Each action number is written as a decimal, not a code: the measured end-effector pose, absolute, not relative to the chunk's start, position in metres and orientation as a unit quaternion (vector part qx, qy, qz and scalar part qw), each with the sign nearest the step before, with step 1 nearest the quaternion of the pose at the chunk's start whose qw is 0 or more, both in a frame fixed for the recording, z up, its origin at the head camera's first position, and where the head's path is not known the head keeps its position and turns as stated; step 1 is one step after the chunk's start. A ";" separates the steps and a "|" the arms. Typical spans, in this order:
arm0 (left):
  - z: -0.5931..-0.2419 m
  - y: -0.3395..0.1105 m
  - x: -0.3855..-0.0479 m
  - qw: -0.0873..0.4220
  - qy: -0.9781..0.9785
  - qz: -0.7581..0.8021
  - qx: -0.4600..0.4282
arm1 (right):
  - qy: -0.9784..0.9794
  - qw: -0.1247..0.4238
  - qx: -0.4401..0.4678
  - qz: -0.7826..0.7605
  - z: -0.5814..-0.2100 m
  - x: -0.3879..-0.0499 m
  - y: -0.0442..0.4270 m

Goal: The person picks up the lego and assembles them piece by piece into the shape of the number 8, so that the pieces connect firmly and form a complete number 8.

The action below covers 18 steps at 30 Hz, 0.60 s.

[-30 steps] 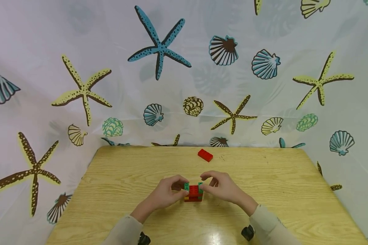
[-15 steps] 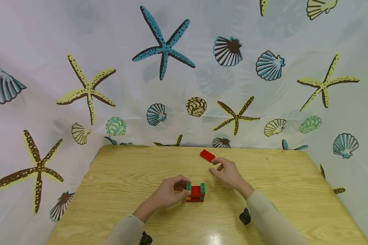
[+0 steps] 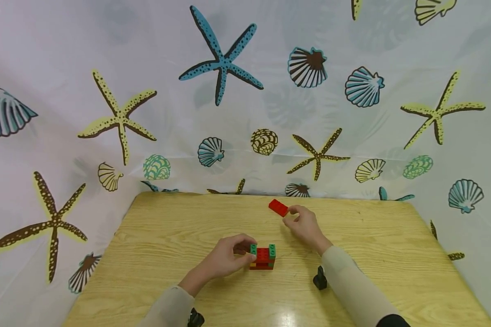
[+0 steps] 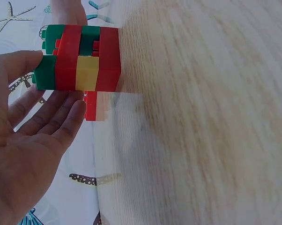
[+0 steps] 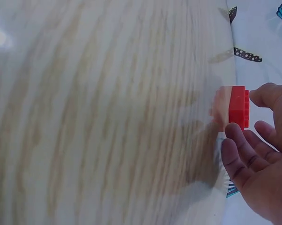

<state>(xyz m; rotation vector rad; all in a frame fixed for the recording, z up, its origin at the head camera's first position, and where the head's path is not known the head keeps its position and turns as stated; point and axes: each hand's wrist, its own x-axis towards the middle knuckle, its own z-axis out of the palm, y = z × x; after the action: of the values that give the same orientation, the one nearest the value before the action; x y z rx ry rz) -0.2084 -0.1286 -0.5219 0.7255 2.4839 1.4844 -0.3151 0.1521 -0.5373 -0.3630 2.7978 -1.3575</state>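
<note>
A small stack of toy building bricks stands on the table: a red base, a yellow and a green brick above it, a red layer, and two green bricks on top at either end. My left hand holds its left side, thumb on the near side of the left green brick, fingers behind. In the left wrist view that thumb touches the green brick. Farther back lies a loose red brick. My right hand reaches its right end, with thumb and fingers parted about the brick; whether they touch it is unclear.
The wooden table ends at a white curtain printed with starfish and shells, which also rises on both sides. Dark wrist-camera mounts, such as the right one, hang under the sleeves.
My right hand has left the right side of the stack and moved away from me to the loose red brick. The left hand stays at the stack. The head view has shifted slightly.
</note>
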 end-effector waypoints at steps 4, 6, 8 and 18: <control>-0.522 -0.129 -0.208 0.079 0.830 0.496 0.242 | 0.896 0.001 -0.104 -0.432 -0.543 -0.322 0.151; -0.523 -0.129 -0.209 0.079 0.829 0.496 0.244 | 0.898 -0.004 -0.103 -0.428 -0.544 -0.325 0.150; -0.522 -0.129 -0.209 0.077 0.829 0.495 0.247 | 0.899 -0.006 -0.098 -0.428 -0.543 -0.326 0.149; -0.523 -0.130 -0.209 0.080 0.828 0.500 0.243 | 0.909 -0.018 -0.083 -0.407 -0.545 -0.332 0.143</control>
<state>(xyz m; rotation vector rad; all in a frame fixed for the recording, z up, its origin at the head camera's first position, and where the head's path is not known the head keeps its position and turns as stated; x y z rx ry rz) -0.2086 -0.1300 -0.5234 0.7276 2.4753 1.4945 -0.3322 0.1428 -0.5447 -0.2627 2.8906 -1.2941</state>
